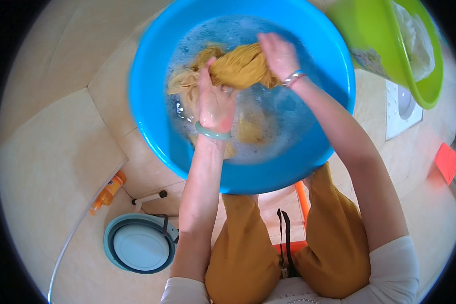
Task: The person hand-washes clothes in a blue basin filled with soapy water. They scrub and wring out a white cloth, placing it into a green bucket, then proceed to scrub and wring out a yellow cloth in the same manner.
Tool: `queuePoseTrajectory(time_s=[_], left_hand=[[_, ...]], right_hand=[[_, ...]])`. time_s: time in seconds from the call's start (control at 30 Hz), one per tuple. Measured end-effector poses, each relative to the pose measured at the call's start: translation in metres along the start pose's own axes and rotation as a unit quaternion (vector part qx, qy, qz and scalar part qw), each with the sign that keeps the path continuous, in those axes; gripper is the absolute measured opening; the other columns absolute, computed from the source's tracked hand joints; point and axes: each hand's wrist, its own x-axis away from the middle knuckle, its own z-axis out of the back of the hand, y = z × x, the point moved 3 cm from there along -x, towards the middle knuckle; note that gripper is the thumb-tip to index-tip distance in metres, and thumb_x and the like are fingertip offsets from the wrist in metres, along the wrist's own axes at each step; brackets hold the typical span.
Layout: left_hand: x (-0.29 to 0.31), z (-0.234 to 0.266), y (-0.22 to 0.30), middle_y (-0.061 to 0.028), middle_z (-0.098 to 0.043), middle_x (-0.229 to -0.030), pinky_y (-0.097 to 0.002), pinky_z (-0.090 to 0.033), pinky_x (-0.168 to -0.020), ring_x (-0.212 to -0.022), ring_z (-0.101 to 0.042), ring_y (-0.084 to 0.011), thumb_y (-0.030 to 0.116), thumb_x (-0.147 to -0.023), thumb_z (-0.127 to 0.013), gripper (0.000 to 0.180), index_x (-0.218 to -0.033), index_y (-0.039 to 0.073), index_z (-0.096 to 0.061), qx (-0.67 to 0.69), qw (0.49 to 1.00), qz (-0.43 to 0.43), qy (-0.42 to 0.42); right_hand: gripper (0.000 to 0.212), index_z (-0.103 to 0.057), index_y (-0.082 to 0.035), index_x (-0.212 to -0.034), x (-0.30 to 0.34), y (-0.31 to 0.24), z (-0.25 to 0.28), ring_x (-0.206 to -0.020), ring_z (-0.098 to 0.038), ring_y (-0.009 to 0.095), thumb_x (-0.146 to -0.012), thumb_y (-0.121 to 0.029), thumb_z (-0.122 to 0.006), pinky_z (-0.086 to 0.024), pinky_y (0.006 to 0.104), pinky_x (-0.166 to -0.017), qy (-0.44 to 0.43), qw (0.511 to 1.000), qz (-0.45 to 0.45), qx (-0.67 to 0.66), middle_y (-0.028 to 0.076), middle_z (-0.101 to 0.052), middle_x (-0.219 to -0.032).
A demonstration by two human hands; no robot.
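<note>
A wet, bunched mustard-yellow cloth (pixel 240 66) is stretched between my hands above sudsy water in a large blue basin (pixel 152 121). My left hand (pixel 216 104), with a pale green bangle (pixel 213 133) at the wrist, holds the cloth's left part, its thumb pointing up and its other fingers partly hidden. At the cloth's right end, my right hand (pixel 280 57) grips it, fingers bent over the fabric; a thin bracelet (pixel 293 78) circles that wrist. Paler beige cloth (pixel 183 81) lies beside my left hand, partly in the water. More yellowish cloth (pixel 251 130) shows under the suds.
A lime-green tub (pixel 375 35) with white cloth (pixel 415 45) inside stands at the upper right, near a white floor fixture (pixel 401 109). On the left are an orange bottle (pixel 108 192), a thin hose (pixel 68 240) and a grey-blue basin (pixel 141 247). My knees are against the blue basin's near side.
</note>
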Motion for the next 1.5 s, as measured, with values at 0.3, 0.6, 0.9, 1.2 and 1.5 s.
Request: queuePoseTrajectory(time_s=[0.3, 0.6, 0.9, 1.2, 1.5], left_hand=[[-0.021, 0.01, -0.022, -0.0073, -0.014, -0.161, -0.068, -0.011, -0.112, -0.146, -0.014, -0.0367, 0.062, -0.097, -0.037, 0.073, -0.156, 0.03, -0.008, -0.049, 0.995, 0.079, -0.047], [-0.019, 0.006, 0.009, -0.0111, -0.059, -0.123, -0.0358, -0.054, -0.082, -0.1, -0.062, -0.0234, 0.034, -0.096, -0.059, 0.041, -0.133, 0.021, -0.049, 0.019, 0.992, 0.092, -0.088], [0.008, 0.0, 0.022, 0.0018, -0.042, -0.073, -0.026, -0.034, -0.052, -0.063, -0.042, -0.0108, 0.064, -0.09, -0.053, 0.048, -0.087, 0.015, -0.052, 0.174, 0.947, 0.185, -0.198], [0.009, 0.048, -0.001, -0.0039, -0.056, -0.109, -0.0316, -0.047, -0.089, -0.102, -0.056, -0.0151, 0.034, -0.101, -0.043, 0.036, -0.128, 0.011, -0.049, -0.291, 0.929, -0.227, -0.034], [0.014, -0.006, -0.026, -0.0078, -0.055, -0.124, -0.038, -0.038, -0.105, -0.119, -0.051, -0.0201, 0.041, -0.099, -0.05, 0.036, -0.118, 0.011, -0.053, -0.048, 0.99, -0.022, 0.127]], right_hand=[[0.039, -0.051, -0.01, -0.128, 0.037, 0.014, -0.016, -0.1, -0.055, 0.039, -0.096, -0.031, -0.056, -0.049, 0.0446, -0.09, -0.214, 0.96, -0.128, 0.125, 0.018, -0.054, -0.12], [0.019, -0.062, -0.011, -0.094, 0.091, -0.133, 0.037, -0.087, -0.059, 0.024, -0.078, -0.02, -0.068, -0.054, 0.0402, -0.071, -0.122, 0.969, 0.2, -0.076, 0.007, -0.053, -0.095], [0.015, -0.058, -0.015, -0.069, 0.108, -0.2, 0.031, -0.076, -0.055, 0.015, -0.069, -0.023, -0.071, -0.049, 0.0258, -0.051, -0.032, 0.929, 0.364, -0.056, 0.0, -0.047, -0.084], [0.023, -0.054, -0.014, -0.065, 0.084, -0.179, 0.033, -0.062, -0.06, 0.018, -0.074, -0.025, -0.073, -0.048, 0.0335, -0.05, 0.04, 0.927, 0.36, -0.098, 0.003, -0.048, -0.069], [0.024, -0.06, -0.007, -0.094, 0.044, -0.037, 0.014, -0.079, -0.065, 0.035, -0.096, -0.03, -0.055, -0.051, 0.0454, -0.068, -0.051, 0.996, 0.051, -0.049, 0.014, -0.066, -0.084]])
